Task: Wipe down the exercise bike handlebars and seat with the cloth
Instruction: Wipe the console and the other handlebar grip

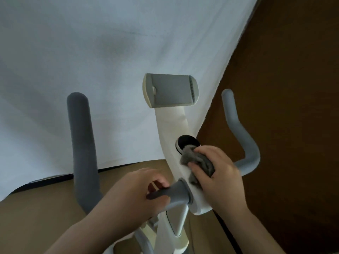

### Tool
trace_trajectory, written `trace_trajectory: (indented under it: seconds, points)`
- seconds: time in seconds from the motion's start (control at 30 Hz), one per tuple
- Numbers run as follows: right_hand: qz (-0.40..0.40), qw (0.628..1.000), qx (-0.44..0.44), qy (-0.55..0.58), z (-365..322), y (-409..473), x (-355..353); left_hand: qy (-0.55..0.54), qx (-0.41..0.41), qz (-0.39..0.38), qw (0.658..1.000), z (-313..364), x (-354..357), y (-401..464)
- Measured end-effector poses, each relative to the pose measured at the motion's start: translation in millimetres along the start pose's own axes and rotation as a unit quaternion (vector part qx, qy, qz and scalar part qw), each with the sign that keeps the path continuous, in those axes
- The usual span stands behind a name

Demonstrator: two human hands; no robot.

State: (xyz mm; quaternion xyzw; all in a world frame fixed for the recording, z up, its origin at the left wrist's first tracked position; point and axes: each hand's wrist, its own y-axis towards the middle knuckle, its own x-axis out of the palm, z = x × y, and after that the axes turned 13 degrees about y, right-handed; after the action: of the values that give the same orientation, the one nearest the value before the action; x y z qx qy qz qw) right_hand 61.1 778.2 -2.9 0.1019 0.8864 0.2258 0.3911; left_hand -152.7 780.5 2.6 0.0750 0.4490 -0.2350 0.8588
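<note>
A white exercise bike stem (pixel 170 129) rises in the middle, with a grey tablet holder (pixel 170 90) at its top and a round black knob (pixel 188 142). Grey foam handlebars curve up on the left (pixel 80 140) and on the right (pixel 242 136). My left hand (pixel 135 193) grips the grey handlebar section next to the stem. My right hand (pixel 218 178) holds a bunched grey cloth (pixel 196 160) against the stem just below the knob. The seat is out of view.
A white sheet (pixel 91 61) hangs or lies behind the bike, covering the upper left. Brown wooden floor (pixel 293 88) runs along the right side and beneath the bike. The lower bike frame (pixel 174 228) sits between my forearms.
</note>
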Motion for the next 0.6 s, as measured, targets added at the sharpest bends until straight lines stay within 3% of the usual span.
trace_trajectory:
  seconds: [0.1, 0.23, 0.4, 0.6]
  points:
    - [0.026, 0.998, 0.011, -0.054, -1, -14, 0, 0.005, -0.001, -0.011, 1.0, 3, -1, 4]
    - [0.104, 0.988, 0.052, -0.104, -1, -14, 2, -0.023, -0.021, 0.054, 0.998, 11, 0, 17]
    - [0.142, 0.979, 0.143, -0.011, 1, 18, 6, -0.047, -0.028, 0.154, 0.987, 29, 6, 49]
    - [-0.001, 0.995, 0.095, -0.02, 0, 49, 23, -0.006, -0.006, 0.154, 0.988, 28, 12, 73]
